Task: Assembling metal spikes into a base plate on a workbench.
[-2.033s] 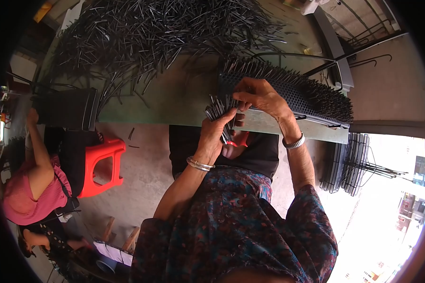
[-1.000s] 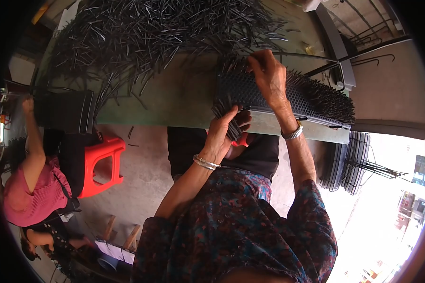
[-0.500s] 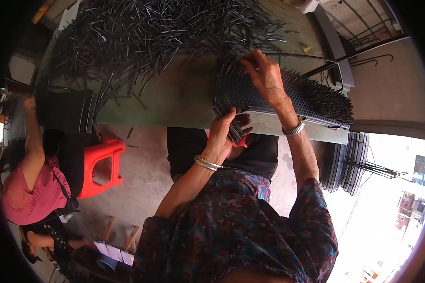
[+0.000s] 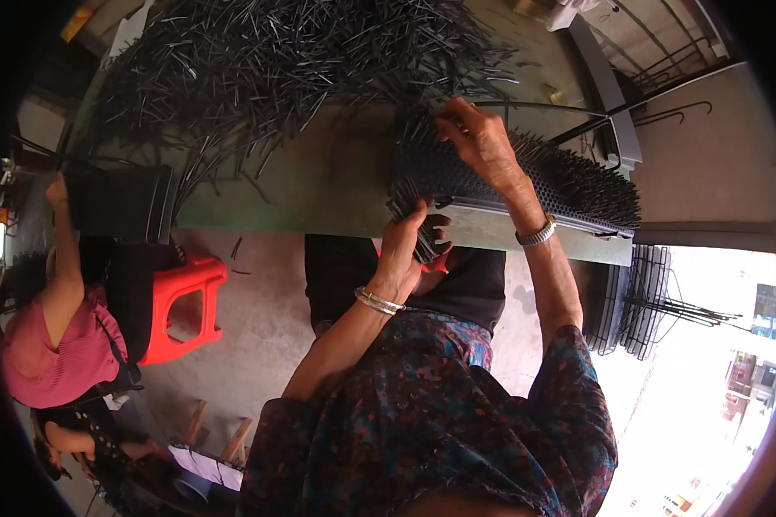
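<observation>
My left hand is closed round a bundle of short black rods, just off the near edge of the table. Beside it, a long black perforated board lies on the table, with many black rods standing in its holes toward the right end and along the far side. Over the board's left part, my right hand has its thumb and fingers pinched together near some standing rods. Whatever is between those fingertips is too small and dark to make out.
A large heap of loose black rods covers the far side of the green table. Dark boxy panels stand at the table's left, above a red stool. A person in pink is at the left. Wire racks stand at right.
My right hand has shifted slightly down and to the left over the board, still pinched. My left hand keeps the bundle in nearly the same place, its fingers moved a little.
</observation>
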Motion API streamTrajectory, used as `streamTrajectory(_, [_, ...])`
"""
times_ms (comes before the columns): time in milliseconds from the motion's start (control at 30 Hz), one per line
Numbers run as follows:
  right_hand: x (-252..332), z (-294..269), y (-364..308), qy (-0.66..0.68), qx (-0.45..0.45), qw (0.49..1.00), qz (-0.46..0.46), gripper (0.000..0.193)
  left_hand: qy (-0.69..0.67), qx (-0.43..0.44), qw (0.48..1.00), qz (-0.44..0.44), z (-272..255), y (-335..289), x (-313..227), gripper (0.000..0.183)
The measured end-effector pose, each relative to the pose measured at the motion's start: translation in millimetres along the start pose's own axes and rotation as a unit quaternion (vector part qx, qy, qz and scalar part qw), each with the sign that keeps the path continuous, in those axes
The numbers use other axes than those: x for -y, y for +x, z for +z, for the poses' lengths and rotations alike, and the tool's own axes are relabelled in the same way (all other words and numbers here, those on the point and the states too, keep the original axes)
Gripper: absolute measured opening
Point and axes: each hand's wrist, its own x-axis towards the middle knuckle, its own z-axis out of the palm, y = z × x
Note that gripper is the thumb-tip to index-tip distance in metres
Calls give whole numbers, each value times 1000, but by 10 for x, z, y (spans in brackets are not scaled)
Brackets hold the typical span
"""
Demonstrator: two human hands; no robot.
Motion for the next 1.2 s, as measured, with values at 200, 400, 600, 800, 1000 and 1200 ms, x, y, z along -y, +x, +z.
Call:
streamTrajectory(200, [56, 46, -54, -51, 5, 997, -63, 13, -4, 20, 999, 33, -55, 21, 47, 25])
streamTrajectory(400, [71, 67, -108, -89, -46, 994, -50, 14, 0, -14, 1000, 25, 40, -49, -18, 26])
streamTrajectory(600, [73, 47, -128, -139, -64, 988, 2, 14, -8, 0, 1000, 29, 37, -39, -16, 25])
streamTrajectory(800, [112, -27, -148, -190, -51, 980, 22, 14, -4, 21, 999, 42, 28, -32, -17, 26])
streamTrajectory(1000, [76, 21, -134, -221, -59, 973, -25, 15, -7, 18, 999, 36, 31, -39, -10, 27])
streamTrajectory(1200, [57, 55, -175, -288, -88, 952, -60, 19, -23, 8, 999, 28, 26, -62, -27, 29])
